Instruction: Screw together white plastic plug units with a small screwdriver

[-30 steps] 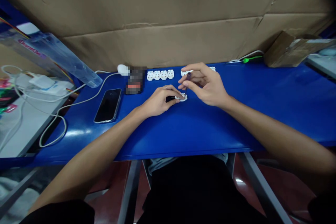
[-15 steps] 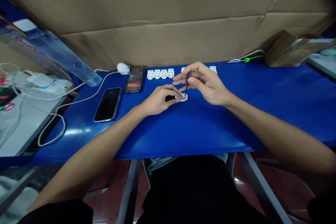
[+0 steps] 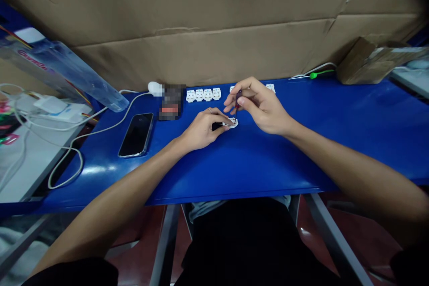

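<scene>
My left hand (image 3: 204,128) rests on the blue table and pinches a small white part (image 3: 233,123) between thumb and fingers. My right hand (image 3: 259,105) holds a small dark-handled screwdriver (image 3: 237,99) upright, its thin shaft reaching down to the white part. The tip's exact contact is too small to make out. Behind my hands, several white connector-like pieces (image 3: 203,94) stand in a row. More white pieces (image 3: 270,88) are partly hidden behind my right hand.
On the blue table (image 3: 214,170), a phone (image 3: 136,135) and a blurred dark pack (image 3: 170,102) lie at left, near a white cable (image 3: 110,126). A plastic bottle (image 3: 83,73) leans there. A cardboard box (image 3: 362,62) and green tie (image 3: 318,74) are at back right.
Both hands keep nearly the same pose. The fingers of my right hand have shifted slightly around the screwdriver, and the whole view has moved a little.
</scene>
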{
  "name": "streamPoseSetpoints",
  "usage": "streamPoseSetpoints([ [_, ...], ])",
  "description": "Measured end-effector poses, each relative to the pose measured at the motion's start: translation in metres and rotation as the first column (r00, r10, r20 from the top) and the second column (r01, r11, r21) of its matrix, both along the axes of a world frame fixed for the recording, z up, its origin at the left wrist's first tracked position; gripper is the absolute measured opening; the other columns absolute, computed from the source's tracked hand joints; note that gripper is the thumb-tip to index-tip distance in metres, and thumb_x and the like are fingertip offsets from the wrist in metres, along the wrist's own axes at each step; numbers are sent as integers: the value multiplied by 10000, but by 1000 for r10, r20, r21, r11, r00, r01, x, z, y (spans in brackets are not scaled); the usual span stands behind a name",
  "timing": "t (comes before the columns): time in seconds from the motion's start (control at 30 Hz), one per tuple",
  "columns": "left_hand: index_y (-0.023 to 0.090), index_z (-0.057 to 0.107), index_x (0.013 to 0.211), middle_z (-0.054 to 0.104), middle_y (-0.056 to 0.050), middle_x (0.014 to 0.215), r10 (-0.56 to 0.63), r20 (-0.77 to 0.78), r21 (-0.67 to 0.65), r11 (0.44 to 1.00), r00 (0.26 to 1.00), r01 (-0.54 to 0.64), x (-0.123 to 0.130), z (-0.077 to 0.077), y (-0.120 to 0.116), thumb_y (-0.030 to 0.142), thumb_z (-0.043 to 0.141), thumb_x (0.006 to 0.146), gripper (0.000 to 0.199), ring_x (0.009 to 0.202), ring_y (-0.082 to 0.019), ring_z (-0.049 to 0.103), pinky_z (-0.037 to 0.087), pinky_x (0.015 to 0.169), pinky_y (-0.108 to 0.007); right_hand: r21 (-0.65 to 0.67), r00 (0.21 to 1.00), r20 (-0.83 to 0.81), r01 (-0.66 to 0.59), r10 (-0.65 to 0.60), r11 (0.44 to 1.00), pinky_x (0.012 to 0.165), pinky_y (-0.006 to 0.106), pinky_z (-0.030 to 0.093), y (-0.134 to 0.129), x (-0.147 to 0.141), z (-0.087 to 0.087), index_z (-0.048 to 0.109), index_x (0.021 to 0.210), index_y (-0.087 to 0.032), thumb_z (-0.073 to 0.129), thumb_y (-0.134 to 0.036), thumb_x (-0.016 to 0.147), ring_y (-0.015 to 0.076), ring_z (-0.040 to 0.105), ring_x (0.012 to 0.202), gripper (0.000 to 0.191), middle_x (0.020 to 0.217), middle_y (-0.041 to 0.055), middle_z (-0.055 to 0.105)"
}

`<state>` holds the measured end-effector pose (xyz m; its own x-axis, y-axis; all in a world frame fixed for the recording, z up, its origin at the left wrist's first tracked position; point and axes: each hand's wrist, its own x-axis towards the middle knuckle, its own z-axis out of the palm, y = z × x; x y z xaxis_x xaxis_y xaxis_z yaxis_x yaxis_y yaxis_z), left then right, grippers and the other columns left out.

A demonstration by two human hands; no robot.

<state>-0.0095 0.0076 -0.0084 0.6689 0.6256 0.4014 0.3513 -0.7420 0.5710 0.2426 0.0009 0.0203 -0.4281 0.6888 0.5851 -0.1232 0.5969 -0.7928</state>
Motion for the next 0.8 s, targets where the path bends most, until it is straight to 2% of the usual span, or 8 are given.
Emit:
streamPoseSetpoints([
  [0.17, 294, 929, 1240, 901, -73, 1311, -16, 6, 4, 1000, 1000, 16, -2, -1, 3, 256, 789, 1105, 198, 1269, -295, 828, 650, 1155, -512, 4, 1000, 6, -3, 3, 1000, 912, 326, 698, 0, 0, -1, 606, 1323, -246, 707, -543, 1182, 170, 855, 1056, 344, 1221, 52, 821],
  [0.37, 287, 930, 1214, 911, -66, 1246, 29, 6, 16, 999, 1000, -30, 2, 0, -3, 239, 789, 1088, 195, 1217, -287, 834, 663, 1132, -500, -4, 994, 46, 97, -97, 995, 952, 374, 713, -9, -5, 2, 618, 1295, -280, 688, -623, 1166, 191, 861, 1074, 374, 1191, 36, 824],
  [0.57, 261, 943, 1197, 899, -92, 1146, 159, -51, 34, 987, 986, -157, 9, 0, -14, 266, 766, 1072, 217, 1032, -282, 821, 673, 978, -481, -11, 977, 37, 209, -208, 978, 917, 400, 722, -10, -8, -1, 628, 1284, -286, 694, -681, 1138, 199, 858, 1024, 426, 1138, 31, 822],
  [0.8, 250, 953, 1166, 843, -109, 1085, 294, -118, 83, 955, 948, -286, 16, -1, -23, 292, 759, 1055, 227, 876, -247, 758, 639, 844, -443, 0, 964, -32, 265, -265, 964, 918, 378, 714, -10, -14, -8, 639, 1298, -291, 705, -601, 1161, 179, 854, 1015, 345, 1118, 13, 832],
])
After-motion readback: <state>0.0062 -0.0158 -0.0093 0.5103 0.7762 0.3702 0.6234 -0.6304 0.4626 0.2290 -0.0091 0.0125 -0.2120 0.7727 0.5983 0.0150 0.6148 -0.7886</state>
